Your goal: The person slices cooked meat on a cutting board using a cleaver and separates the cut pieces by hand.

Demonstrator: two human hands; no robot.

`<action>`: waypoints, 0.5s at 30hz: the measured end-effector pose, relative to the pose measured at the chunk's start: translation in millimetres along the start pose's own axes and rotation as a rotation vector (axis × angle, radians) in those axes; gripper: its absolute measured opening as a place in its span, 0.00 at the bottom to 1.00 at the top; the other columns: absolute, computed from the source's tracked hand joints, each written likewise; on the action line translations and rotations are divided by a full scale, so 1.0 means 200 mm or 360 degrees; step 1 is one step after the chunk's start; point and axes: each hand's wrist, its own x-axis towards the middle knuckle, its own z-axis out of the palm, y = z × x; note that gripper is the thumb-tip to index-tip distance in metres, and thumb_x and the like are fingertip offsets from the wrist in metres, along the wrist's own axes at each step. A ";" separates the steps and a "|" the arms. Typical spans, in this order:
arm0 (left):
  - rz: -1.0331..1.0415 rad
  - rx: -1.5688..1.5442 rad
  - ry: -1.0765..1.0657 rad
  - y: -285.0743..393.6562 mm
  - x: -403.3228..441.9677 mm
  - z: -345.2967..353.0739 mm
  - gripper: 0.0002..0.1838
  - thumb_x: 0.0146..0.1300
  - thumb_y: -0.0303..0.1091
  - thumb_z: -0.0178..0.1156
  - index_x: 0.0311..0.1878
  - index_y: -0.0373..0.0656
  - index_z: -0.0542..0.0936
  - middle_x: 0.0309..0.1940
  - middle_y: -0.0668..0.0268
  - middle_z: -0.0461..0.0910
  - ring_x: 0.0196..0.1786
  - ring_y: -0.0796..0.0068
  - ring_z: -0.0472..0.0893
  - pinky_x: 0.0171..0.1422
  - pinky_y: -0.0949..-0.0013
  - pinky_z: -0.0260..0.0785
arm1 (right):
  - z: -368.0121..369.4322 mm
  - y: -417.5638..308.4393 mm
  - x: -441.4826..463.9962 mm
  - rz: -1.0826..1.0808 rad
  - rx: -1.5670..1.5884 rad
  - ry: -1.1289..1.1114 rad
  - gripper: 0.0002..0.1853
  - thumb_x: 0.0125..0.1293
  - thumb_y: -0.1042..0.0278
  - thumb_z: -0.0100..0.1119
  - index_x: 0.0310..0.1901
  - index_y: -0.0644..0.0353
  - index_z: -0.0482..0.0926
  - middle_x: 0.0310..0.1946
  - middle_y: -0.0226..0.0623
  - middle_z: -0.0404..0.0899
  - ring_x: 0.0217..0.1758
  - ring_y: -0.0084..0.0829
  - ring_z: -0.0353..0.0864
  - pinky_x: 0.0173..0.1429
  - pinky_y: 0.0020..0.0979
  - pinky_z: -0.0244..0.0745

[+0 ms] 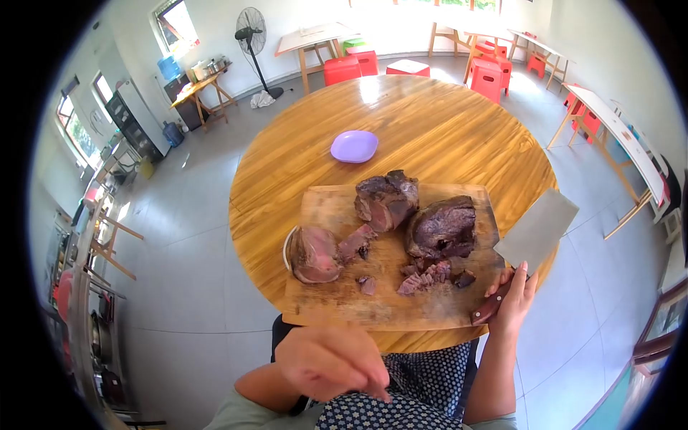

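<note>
Purple plate (354,146); brn/pink meat (315,255); dk apron (434,374), wht print.

Cleaver (539,226), broad grey blade, riveted brown handle, angled past right edge of cutting board (380,313), two dark meat chunks (438,228) on board's far half, pink-cut chunk (315,255) at left, chopped bits (424,278) nearer

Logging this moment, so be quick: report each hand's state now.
Left hand: loosely curled, blurred; cannot tell if fully closed.
Right hand: closed, holding the cleaver by its handle.

white walls (216,25) | grey floor (190,265) | bright windows (177,24) | red stools (486,79) near white-topped tables (618,137) | black standing fan (251,34)
</note>
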 end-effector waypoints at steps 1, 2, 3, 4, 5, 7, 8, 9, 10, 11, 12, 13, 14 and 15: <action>0.0074 -0.0084 -0.0139 0.03 0.01 0.01 0.05 0.62 0.12 0.63 0.40 0.30 0.81 0.39 0.40 0.84 0.34 0.51 0.87 0.38 0.57 0.82 | 0.00 0.00 0.00 -0.0010 0.0008 -0.0015 0.13 0.84 0.60 0.45 0.55 0.62 0.64 0.27 0.34 0.70 0.22 0.25 0.72 0.25 0.28 0.73; 0.0148 -0.0167 -0.0277 0.05 0.03 0.02 0.04 0.65 0.16 0.65 0.42 0.28 0.83 0.43 0.40 0.84 0.41 0.49 0.88 0.43 0.56 0.83 | 0.00 0.00 0.00 -0.0019 0.0016 -0.0031 0.13 0.84 0.60 0.45 0.54 0.62 0.64 0.27 0.34 0.70 0.22 0.25 0.72 0.25 0.28 0.73; 0.0217 -0.0190 -0.0321 0.06 0.06 0.04 0.04 0.66 0.19 0.66 0.40 0.25 0.83 0.43 0.39 0.84 0.41 0.47 0.87 0.42 0.53 0.82 | 0.00 0.00 0.00 -0.0017 0.0023 -0.0033 0.13 0.84 0.60 0.45 0.54 0.62 0.64 0.27 0.34 0.70 0.22 0.25 0.72 0.25 0.28 0.73; 0.0216 -0.0187 -0.0325 0.07 0.09 0.07 0.04 0.66 0.19 0.66 0.40 0.25 0.83 0.43 0.39 0.84 0.41 0.47 0.87 0.42 0.53 0.82 | 0.00 0.00 0.00 -0.0016 0.0020 -0.0025 0.12 0.84 0.59 0.45 0.53 0.60 0.65 0.27 0.33 0.69 0.22 0.24 0.72 0.24 0.27 0.72; 0.0239 -0.0111 -0.0355 0.08 0.11 0.09 0.03 0.68 0.20 0.65 0.41 0.29 0.83 0.43 0.44 0.85 0.40 0.52 0.87 0.42 0.57 0.81 | 0.00 0.01 0.00 -0.0013 0.0015 -0.0017 0.11 0.84 0.59 0.45 0.51 0.58 0.66 0.27 0.32 0.68 0.22 0.24 0.71 0.24 0.27 0.72; 0.0249 -0.0036 -0.0379 0.10 0.14 0.12 0.02 0.69 0.22 0.64 0.42 0.33 0.83 0.43 0.48 0.85 0.40 0.56 0.87 0.41 0.61 0.80 | -0.02 0.02 0.00 -0.0014 0.0026 -0.0022 0.12 0.84 0.59 0.45 0.53 0.60 0.65 0.27 0.33 0.69 0.22 0.24 0.72 0.24 0.27 0.72; 0.0221 -0.0016 -0.0383 0.11 0.15 0.12 0.03 0.68 0.21 0.65 0.41 0.32 0.83 0.43 0.48 0.85 0.40 0.56 0.87 0.42 0.62 0.80 | -0.02 0.02 0.01 -0.0026 0.0039 -0.0029 0.13 0.84 0.60 0.45 0.54 0.62 0.64 0.27 0.34 0.71 0.22 0.25 0.73 0.25 0.27 0.73; 0.0191 0.0007 -0.0385 0.12 0.15 0.12 0.03 0.66 0.21 0.66 0.40 0.30 0.83 0.42 0.47 0.86 0.40 0.56 0.88 0.42 0.62 0.80 | -0.02 0.03 0.01 -0.0017 0.0039 -0.0030 0.13 0.84 0.60 0.45 0.54 0.62 0.64 0.27 0.34 0.71 0.22 0.25 0.73 0.25 0.27 0.73; 0.0185 0.0010 -0.0380 0.11 0.13 0.12 0.03 0.66 0.21 0.66 0.40 0.30 0.83 0.42 0.47 0.86 0.40 0.56 0.88 0.42 0.62 0.80 | -0.02 0.03 0.01 -0.0029 0.0038 -0.0039 0.13 0.84 0.60 0.45 0.55 0.62 0.64 0.27 0.34 0.71 0.22 0.24 0.73 0.25 0.27 0.73; 0.0136 -0.0044 -0.0308 0.09 0.10 0.10 0.02 0.66 0.19 0.65 0.40 0.30 0.83 0.42 0.42 0.85 0.39 0.51 0.88 0.39 0.58 0.81 | -0.02 0.03 0.01 -0.0045 0.0036 -0.0045 0.13 0.84 0.60 0.45 0.55 0.62 0.64 0.27 0.34 0.71 0.21 0.24 0.73 0.25 0.26 0.73; 0.0088 -0.0098 -0.0237 0.05 0.06 0.08 0.01 0.65 0.17 0.65 0.39 0.30 0.83 0.41 0.36 0.85 0.38 0.47 0.89 0.37 0.54 0.82 | -0.03 0.03 0.01 -0.0043 0.0034 -0.0045 0.13 0.84 0.60 0.45 0.55 0.62 0.64 0.27 0.34 0.71 0.21 0.24 0.73 0.25 0.26 0.73; 0.0154 -0.0178 -0.0208 -0.02 0.01 0.04 0.04 0.66 0.19 0.67 0.42 0.29 0.83 0.48 0.41 0.83 0.41 0.52 0.86 0.43 0.57 0.81 | -0.02 0.03 0.01 -0.0049 0.0025 -0.0054 0.13 0.84 0.60 0.45 0.55 0.62 0.64 0.27 0.34 0.71 0.22 0.24 0.73 0.25 0.26 0.73; 0.0154 -0.0178 -0.0208 -0.04 -0.03 0.04 0.04 0.66 0.19 0.67 0.42 0.29 0.83 0.48 0.41 0.83 0.41 0.52 0.86 0.43 0.57 0.81 | -0.02 0.03 0.01 -0.0054 0.0016 -0.0062 0.13 0.84 0.60 0.45 0.55 0.62 0.64 0.27 0.34 0.71 0.22 0.24 0.73 0.25 0.26 0.73; 0.0011 -0.0268 0.0070 -0.06 -0.06 0.04 0.06 0.67 0.19 0.66 0.45 0.32 0.81 0.48 0.44 0.82 0.41 0.55 0.85 0.44 0.59 0.80 | -0.02 0.03 0.00 -0.0054 0.0014 -0.0061 0.13 0.84 0.60 0.45 0.55 0.62 0.64 0.27 0.34 0.71 0.22 0.24 0.73 0.25 0.26 0.73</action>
